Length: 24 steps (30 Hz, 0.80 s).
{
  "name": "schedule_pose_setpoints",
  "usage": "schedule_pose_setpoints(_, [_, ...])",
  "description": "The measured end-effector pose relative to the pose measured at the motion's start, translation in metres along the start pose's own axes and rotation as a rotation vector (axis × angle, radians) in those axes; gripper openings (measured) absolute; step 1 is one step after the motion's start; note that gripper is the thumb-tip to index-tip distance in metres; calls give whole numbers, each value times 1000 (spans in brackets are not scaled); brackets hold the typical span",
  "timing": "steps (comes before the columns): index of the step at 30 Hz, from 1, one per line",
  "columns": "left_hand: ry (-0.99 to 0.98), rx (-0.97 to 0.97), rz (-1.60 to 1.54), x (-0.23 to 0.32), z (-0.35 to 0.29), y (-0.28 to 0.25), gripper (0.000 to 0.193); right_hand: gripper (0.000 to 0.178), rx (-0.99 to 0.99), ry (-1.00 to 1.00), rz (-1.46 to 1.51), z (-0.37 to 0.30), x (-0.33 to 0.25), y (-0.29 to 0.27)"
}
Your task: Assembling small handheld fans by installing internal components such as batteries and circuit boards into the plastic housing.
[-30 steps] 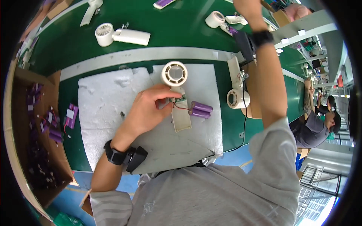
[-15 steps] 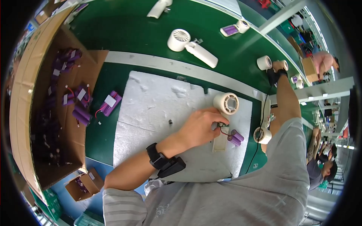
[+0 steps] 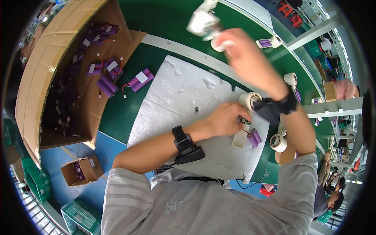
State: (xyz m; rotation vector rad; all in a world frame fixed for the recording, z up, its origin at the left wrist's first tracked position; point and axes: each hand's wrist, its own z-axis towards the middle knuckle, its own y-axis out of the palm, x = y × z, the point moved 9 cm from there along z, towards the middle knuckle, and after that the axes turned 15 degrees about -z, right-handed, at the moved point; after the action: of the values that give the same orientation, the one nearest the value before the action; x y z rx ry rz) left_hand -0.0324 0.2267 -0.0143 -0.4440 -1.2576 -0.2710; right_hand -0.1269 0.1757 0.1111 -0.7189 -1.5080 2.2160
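While right hand [image 3: 244,55] on fan [image 3: 200,23], left hand [image 3: 220,119] at circuitry [image 3: 245,121]

Red stools [image 3: 286,10], green crate [image 3: 80,212], blue floor [image 3: 55,155]

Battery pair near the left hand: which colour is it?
Purple battery pair, best seen in the head view.

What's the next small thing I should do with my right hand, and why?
Probably bring your right hand, if free (blur hides its grip), to the purple cells: they lie beside the white shell, not in it, a thin wire runs from them toward the circuit board, and your left hand is at that board.
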Motion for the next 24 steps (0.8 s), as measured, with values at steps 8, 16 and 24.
schedule_pose_setpoints(8, [38,41,-36,-37,14,34,25,30,-48,-108,-167,51,-106,104])
schedule_pose_setpoints(16, [-75,-58,2,-7,6,9,31,47,-24,-190,-47,59,-52,53])
schedule_pose_setpoints(24, [-46,-47,-42,0,11,8,31,67,-195,76,-185,-6,133,57])
